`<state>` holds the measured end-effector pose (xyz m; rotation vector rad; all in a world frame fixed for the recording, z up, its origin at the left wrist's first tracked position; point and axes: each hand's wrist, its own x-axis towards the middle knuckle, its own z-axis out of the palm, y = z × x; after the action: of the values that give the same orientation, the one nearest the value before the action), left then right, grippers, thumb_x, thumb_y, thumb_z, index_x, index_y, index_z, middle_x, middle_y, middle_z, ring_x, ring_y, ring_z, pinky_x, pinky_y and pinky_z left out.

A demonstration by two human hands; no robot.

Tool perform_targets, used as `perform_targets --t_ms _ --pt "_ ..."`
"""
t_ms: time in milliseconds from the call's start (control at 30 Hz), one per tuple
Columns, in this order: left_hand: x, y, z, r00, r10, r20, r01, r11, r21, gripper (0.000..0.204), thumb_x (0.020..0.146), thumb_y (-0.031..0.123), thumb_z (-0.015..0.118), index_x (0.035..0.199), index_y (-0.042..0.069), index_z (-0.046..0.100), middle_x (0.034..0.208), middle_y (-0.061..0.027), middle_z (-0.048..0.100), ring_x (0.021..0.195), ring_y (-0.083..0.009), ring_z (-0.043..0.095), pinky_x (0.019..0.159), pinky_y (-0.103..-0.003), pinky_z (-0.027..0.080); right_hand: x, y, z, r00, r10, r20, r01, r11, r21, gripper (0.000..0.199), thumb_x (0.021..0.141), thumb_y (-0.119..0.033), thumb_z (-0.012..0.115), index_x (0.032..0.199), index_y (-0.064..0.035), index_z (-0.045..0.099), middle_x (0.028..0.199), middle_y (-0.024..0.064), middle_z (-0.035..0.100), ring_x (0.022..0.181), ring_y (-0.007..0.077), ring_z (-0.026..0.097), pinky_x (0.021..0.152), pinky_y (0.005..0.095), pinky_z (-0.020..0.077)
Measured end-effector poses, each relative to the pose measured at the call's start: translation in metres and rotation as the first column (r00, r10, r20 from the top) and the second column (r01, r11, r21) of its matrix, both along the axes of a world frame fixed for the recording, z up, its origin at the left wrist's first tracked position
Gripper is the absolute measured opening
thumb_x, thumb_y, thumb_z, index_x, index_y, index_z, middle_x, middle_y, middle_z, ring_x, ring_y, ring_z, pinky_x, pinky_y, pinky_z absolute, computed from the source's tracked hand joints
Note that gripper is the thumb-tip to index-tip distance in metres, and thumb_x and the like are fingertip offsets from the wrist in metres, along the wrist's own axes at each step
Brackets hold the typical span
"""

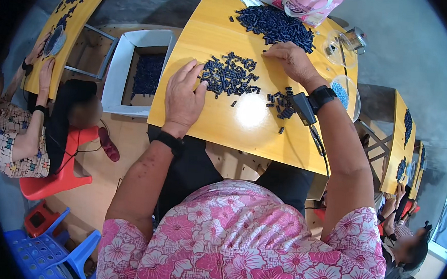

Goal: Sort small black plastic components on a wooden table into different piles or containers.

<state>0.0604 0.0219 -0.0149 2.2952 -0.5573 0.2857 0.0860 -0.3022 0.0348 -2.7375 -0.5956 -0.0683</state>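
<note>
A loose middle pile of small dark cylindrical pieces (229, 75) lies on the yellow table (204, 125). My left hand (185, 95) rests at the left edge of this pile, fingers stretched out and slightly apart, holding nothing visible. Beyond it is a bigger far heap of the same pieces (275, 25). Just in front of that heap, my right hand (293, 61) has its fingers drawn together, pointing left. A tiny dark spot shows at its fingertips; I cannot make out what is held. A smaller group of pieces (283, 105) lies below my right wrist.
A clear tub with blue bits (339, 93), another clear container (338, 48) and a metal cup (356, 40) line the right edge. A pink bag (305, 2) stands behind. Left of the table, a white box (119, 72) holds dark pieces. Other people work at tables on both sides.
</note>
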Motion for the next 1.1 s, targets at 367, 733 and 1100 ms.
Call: perform_targets --t_ms 367,733,1100 --pt "-0.001 -0.001 0.000 1.000 0.003 0.000 -0.003 1.000 -0.003 0.039 0.088 0.013 0.062 0.126 0.005 0.061 0.136 -0.0137 0.057 0.124 -0.0323 0.052 0.107 -0.041 0.039 -0.023 -0.029 -0.001 0.840 -0.541 -0.046 0.532 0.804 0.267 0.017 0.081 0.001 0.062 0.089 -0.0067 0.075 0.093 0.0117 0.071 0.085 0.0257 0.068 0.079 0.0325 0.0535" --pt "0.000 0.000 -0.001 1.000 0.002 -0.007 -0.003 1.000 -0.028 0.040 0.085 0.015 0.064 0.123 0.004 0.063 0.132 -0.0151 0.058 0.122 -0.0337 0.052 0.106 -0.043 0.038 -0.019 -0.014 -0.017 0.901 -0.428 -0.073 0.420 0.815 0.400 0.024 0.082 0.002 0.065 0.102 -0.0070 0.074 0.099 0.0065 0.065 0.086 0.0215 0.064 0.080 0.0294 0.0521" --pt "0.000 0.000 0.000 1.000 0.004 -0.021 -0.004 1.000 0.008 0.039 0.088 0.015 0.063 0.126 0.005 0.061 0.136 -0.0136 0.057 0.124 -0.0324 0.052 0.107 -0.041 0.038 -0.013 -0.012 -0.015 0.946 -0.320 -0.052 0.324 0.924 0.204 0.018 0.083 -0.008 0.069 0.100 -0.0071 0.075 0.097 0.0095 0.068 0.088 0.0258 0.066 0.081 0.0323 0.0526"
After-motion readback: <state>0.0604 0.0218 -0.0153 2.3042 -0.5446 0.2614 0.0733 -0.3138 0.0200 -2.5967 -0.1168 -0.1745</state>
